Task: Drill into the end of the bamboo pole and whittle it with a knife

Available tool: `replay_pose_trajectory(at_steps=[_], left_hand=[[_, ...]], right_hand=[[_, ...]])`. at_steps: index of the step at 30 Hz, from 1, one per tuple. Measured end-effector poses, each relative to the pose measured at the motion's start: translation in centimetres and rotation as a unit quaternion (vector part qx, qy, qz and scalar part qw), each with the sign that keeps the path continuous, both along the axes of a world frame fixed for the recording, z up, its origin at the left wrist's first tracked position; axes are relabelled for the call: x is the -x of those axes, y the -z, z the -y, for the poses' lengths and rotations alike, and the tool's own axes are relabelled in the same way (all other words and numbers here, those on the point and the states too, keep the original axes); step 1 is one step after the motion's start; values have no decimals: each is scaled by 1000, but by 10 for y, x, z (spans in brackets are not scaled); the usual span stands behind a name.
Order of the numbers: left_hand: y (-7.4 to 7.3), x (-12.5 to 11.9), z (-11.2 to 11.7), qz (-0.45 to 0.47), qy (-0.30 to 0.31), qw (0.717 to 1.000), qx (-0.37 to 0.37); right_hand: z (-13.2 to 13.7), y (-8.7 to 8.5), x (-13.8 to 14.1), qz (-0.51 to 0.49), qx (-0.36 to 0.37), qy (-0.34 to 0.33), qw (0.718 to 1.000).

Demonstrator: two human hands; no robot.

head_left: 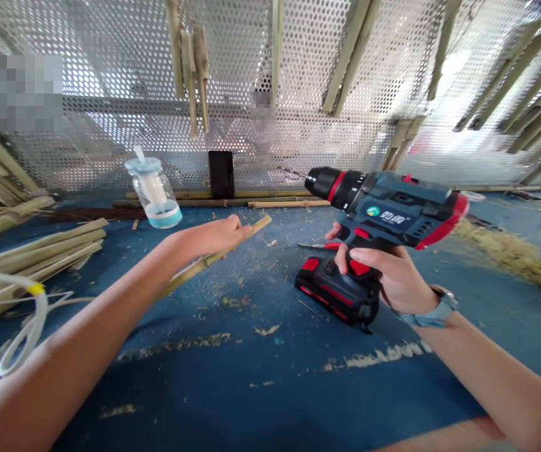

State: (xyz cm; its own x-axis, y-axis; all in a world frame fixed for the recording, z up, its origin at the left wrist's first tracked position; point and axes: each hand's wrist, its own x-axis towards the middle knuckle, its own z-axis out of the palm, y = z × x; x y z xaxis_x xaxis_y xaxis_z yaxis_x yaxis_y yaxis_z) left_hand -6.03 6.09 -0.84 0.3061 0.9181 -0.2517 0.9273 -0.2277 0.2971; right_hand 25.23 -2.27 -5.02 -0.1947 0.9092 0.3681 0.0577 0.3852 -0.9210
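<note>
My left hand [218,242] is closed around a thin bamboo stick [199,267], whose cut end sticks out beyond my fingers to the right. Part of the stick is hidden behind my forearm. In my right hand [393,273] is a blue, black and red cordless drill [383,204], gripped by its handle. Its bit points left, over the table and above the stick's level in view. The battery at the drill's base hangs close over the blue tabletop [261,376]. Behind the drill's handle, a red-handled tool with a pointed tip [315,246] lies on the table.
A clear bottle with a light-blue lid [155,194] stands at the back left. A dark phone-like slab [221,174] leans on the perforated metal wall [251,56]. Split bamboo pieces [54,251] and a white cable [42,320] lie left; shavings [510,251] lie right.
</note>
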Motion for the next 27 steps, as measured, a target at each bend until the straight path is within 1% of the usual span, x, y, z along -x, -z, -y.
replay_pose_trajectory(at_steps=[2, 3, 5, 7, 11, 13, 16, 19, 22, 24, 27], left_hand=[[8, -1, 0, 12, 3, 1000, 17], [9, 0, 0, 16, 3, 1000, 19], [4, 3, 1, 23, 3, 1000, 8], [-10, 7, 2, 33, 1, 999, -12], [-46, 8, 8, 53, -9, 997, -61], [-61, 2, 13, 52, -13, 995, -88], [-74, -15, 19, 33, -20, 991, -127], [-82, -28, 21, 10, -34, 984, -175], [-86, -34, 17, 1, -49, 976, -211], [-87, -37, 13, 8, -54, 974, -219], [-84, -43, 11, 32, -48, 974, -218]], right_hand=[[0, 1, -1, 0, 1, 0, 1000], [1, 1, -2, -1, 4, 0, 1000], [0, 1, -2, 1, 12, -3, 1000], [0, -1, -1, 4, 16, -5, 1000], [-1, -5, -1, 8, 38, -29, 999], [-2, -6, -2, 10, 52, -46, 998], [-4, -7, -4, 20, 59, -69, 996], [-4, -7, -5, 15, 60, -80, 995], [-5, -7, -4, 2, 54, -83, 995], [-5, -7, -4, 2, 51, -84, 995], [-4, -6, -3, 4, 56, -68, 996]])
